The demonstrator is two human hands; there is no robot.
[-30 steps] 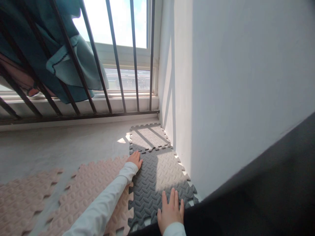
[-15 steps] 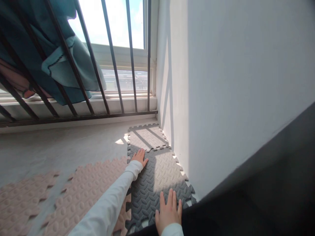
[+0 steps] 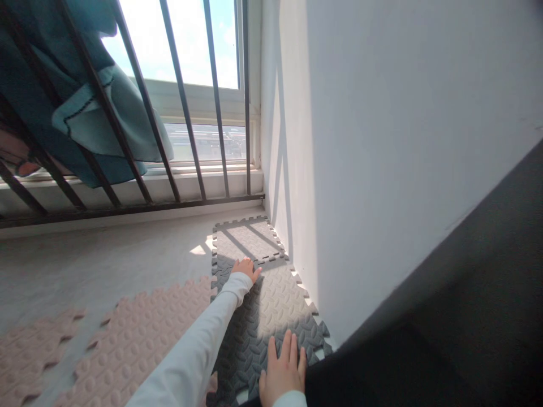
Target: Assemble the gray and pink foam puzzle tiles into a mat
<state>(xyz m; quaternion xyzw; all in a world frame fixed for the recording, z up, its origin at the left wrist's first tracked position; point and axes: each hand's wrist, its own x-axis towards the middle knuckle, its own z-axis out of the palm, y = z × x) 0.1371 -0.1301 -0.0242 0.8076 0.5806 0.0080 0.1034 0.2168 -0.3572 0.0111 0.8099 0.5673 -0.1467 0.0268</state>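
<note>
Two grey foam floor mats lie in line along the wall. My left hand [image 3: 246, 267] rests palm down at the seam, where the near grey mat [image 3: 278, 299] meets the far grey mat [image 3: 241, 234]. Its fingers are stretched out and hold nothing. Closer to me, my right hand [image 3: 283, 364] lies flat on the near grey mat with its fingers spread. The seam shows joined tabs to the right of my left hand; the part under that hand is hidden.
Pink foam mats [image 3: 144, 333] lie on the pale floor [image 3: 106, 254] at left, one edge near the grey ones. A white wall [image 3: 382, 141] borders the right side. Dark railing bars [image 3: 182, 96] stand before the window, with a teal cloth [image 3: 114, 118] behind them.
My left hand has shifted slightly rightward along the seam, and the gap there looks narrower. My right hand stays flat on the near mat. The view has turned a little to the right.
</note>
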